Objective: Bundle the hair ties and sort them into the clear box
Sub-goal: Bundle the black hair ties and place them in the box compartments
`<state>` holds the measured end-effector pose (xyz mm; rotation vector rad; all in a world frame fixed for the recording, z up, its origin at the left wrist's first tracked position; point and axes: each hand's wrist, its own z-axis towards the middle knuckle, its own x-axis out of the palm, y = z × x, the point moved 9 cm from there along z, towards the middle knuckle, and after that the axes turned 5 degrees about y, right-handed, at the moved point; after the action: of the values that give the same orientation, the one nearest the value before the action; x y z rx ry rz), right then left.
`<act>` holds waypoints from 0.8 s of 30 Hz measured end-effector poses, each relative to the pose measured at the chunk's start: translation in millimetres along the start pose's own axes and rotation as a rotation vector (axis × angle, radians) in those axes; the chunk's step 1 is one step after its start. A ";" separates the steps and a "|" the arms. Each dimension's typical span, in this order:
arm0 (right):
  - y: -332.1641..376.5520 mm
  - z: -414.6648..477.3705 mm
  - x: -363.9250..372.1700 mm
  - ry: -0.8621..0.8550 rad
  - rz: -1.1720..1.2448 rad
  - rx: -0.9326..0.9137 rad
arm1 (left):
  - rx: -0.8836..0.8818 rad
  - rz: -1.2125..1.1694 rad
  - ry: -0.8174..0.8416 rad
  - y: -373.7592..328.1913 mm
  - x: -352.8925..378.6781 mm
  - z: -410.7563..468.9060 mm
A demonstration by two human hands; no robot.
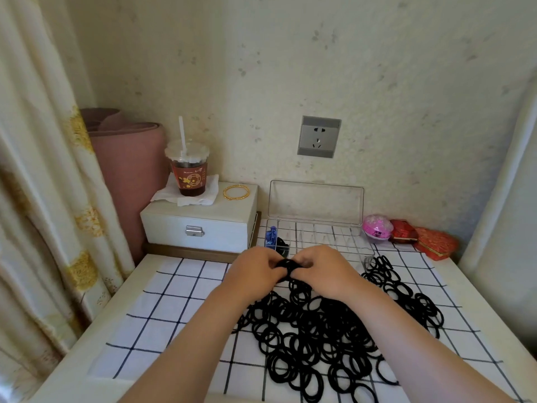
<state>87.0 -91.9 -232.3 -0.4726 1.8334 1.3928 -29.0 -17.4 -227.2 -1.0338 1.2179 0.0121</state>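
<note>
The left grip (255, 269) and right grip (322, 271) are meeting just in front of the box (316, 203), both clamping with curled fingers on a small bundle (287, 264) of black ties held a little above the cloth (174, 301); the loose pile (334, 330) is sprawling across the cloth below and to the right of the wrists; the ties are looking like thin fabric-covered elastic rings, matte and slightly fuzzy, so they are likely weighing almost nothing, stretching easily and snagging on one another rather than slipping; a pinch across the whole stack at one side is probably serving best, with the other grip looping a tie round the middle, since a loose hold is risking the rings springing apart; the box is clear hard plastic, its lid standing open against the wall and thin dividers splitting the tray; the leftmost compartment is holding blue ties (271, 235) and a dark bundle just beside them; the bench (96, 330) is showing smooth and pale
</note>
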 end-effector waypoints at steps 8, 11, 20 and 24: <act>-12.2 -1.4 -1.6 -0.032 0.451 0.089 | -0.153 -0.441 -0.037 22.9 -6.6 -4.1; -15.3 1.6 2.3 -0.054 0.442 0.133 | -0.227 -0.554 -0.075 34.9 -9.0 -7.2; 13.5 -4.6 -3.0 -0.037 0.758 0.054 | -0.261 -0.503 -0.137 47.0 -17.7 -10.3; 23.2 -7.1 -1.0 -0.062 0.721 0.013 | -0.260 -0.792 0.021 32.8 -2.7 -12.1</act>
<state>69.2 -90.9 -215.9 0.2790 2.0523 1.8216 -56.1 -5.3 -245.9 -1.6915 0.7672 -0.4664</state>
